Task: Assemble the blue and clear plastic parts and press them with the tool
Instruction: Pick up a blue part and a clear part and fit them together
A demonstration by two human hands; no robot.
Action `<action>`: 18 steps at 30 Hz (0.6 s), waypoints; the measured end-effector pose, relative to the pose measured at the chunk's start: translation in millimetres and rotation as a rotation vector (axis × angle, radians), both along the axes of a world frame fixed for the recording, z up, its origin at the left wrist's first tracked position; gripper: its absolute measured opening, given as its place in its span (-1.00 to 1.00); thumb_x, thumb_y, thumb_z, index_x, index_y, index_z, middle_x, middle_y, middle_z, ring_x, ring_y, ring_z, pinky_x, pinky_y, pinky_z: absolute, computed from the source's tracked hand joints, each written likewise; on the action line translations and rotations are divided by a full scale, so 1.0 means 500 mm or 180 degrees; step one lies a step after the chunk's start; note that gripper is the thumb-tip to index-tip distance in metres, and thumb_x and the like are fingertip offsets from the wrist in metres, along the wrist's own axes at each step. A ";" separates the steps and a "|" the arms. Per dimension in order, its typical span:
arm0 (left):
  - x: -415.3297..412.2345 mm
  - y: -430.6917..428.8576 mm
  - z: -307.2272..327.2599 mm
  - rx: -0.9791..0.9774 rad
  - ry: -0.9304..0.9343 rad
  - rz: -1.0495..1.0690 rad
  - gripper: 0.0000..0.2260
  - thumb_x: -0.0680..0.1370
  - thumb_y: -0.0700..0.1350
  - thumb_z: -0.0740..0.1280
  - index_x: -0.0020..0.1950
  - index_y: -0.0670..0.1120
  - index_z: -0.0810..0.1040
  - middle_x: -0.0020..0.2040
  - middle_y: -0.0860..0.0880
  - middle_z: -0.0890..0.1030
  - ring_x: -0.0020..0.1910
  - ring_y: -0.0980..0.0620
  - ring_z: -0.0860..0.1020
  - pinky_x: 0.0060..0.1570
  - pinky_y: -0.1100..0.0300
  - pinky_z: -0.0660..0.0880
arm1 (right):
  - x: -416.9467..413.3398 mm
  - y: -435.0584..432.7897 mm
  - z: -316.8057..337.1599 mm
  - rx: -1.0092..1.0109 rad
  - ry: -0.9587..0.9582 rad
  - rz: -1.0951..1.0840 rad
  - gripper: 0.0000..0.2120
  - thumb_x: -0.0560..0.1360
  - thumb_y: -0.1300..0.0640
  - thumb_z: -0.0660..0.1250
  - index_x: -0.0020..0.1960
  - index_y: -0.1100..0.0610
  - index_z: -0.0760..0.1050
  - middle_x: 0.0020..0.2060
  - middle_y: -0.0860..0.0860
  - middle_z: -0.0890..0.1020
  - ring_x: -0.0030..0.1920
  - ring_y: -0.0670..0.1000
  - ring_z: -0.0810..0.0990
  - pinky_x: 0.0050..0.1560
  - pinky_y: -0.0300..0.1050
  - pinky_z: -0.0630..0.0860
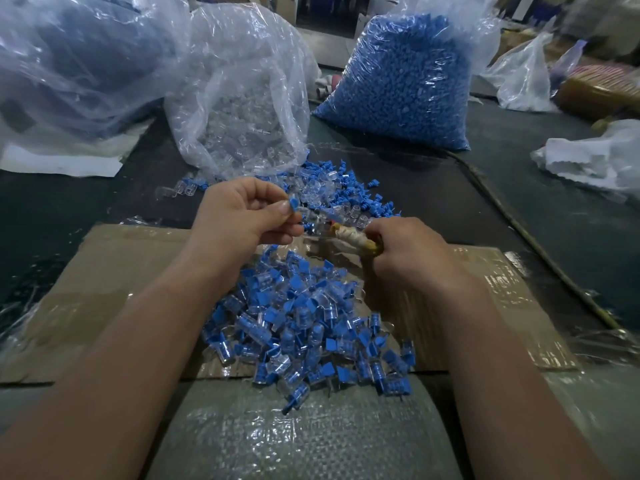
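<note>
Above cardboard (114, 271), left hand (239, 211) pinches blue part (293, 205); right hand (408, 251) grips tool (349, 235) pointing left

The dark table (519, 209) bears a cardboard sheet (114, 271), loose parts (332, 195) — and a clear-parts bag (242, 109) beside a blue-parts bag (401, 81).

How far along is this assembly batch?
Done: a pile of assembled pieces lies on the cardboard. In hand: the left hand pinches a blue part, and the right hand grips the wrapped tool. Left: loose parts beyond the hands, plus a bag of clear parts and a bag of blue parts.
</note>
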State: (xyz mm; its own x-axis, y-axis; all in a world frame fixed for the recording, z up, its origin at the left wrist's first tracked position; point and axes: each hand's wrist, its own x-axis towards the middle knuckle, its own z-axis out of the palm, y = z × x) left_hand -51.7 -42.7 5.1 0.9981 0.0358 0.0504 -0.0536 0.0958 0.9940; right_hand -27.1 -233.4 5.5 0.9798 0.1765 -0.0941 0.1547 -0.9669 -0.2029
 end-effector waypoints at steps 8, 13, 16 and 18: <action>0.001 0.001 -0.003 -0.0105 -0.0169 0.0184 -0.85 0.50 -0.37 0.26 -0.19 -0.15 0.47 -0.43 0.00 0.63 -0.39 0.08 0.63 -0.35 0.28 0.58 | -0.007 0.007 0.004 0.1169 -0.0964 0.0100 -0.80 0.39 0.24 0.29 -0.05 -0.01 0.42 -0.24 -0.05 0.50 -0.21 0.05 0.45 -0.23 -0.10 0.32; 0.001 -0.003 -0.002 -0.0062 -0.0364 0.0309 -0.84 0.50 -0.38 0.25 -0.19 -0.15 0.48 -0.44 0.03 0.62 -0.41 0.10 0.62 -0.33 0.27 0.58 | -0.020 0.024 -0.001 0.1346 -0.0747 0.0288 -0.75 0.37 0.21 0.27 -0.09 -0.05 0.28 -0.30 -0.15 0.41 -0.30 -0.16 0.38 -0.37 -0.17 0.20; 0.003 -0.003 -0.003 -0.0044 -0.0475 0.0365 -0.84 0.50 -0.38 0.26 -0.18 -0.14 0.49 -0.42 0.03 0.63 -0.40 0.11 0.62 -0.34 0.30 0.56 | -0.022 0.028 -0.003 0.1313 -0.0634 0.0381 -0.75 0.36 0.21 0.28 -0.06 -0.03 0.29 -0.26 -0.14 0.41 -0.27 -0.18 0.37 -0.36 -0.20 0.19; 0.003 -0.003 -0.004 -0.0014 -0.0567 0.0383 -0.83 0.49 -0.39 0.27 -0.19 -0.14 0.49 -0.43 0.05 0.63 -0.41 0.14 0.61 -0.36 0.32 0.54 | -0.022 0.030 -0.004 0.1244 -0.0575 0.0408 -0.74 0.37 0.20 0.30 -0.04 -0.03 0.30 -0.24 -0.15 0.39 -0.25 -0.18 0.36 -0.34 -0.22 0.20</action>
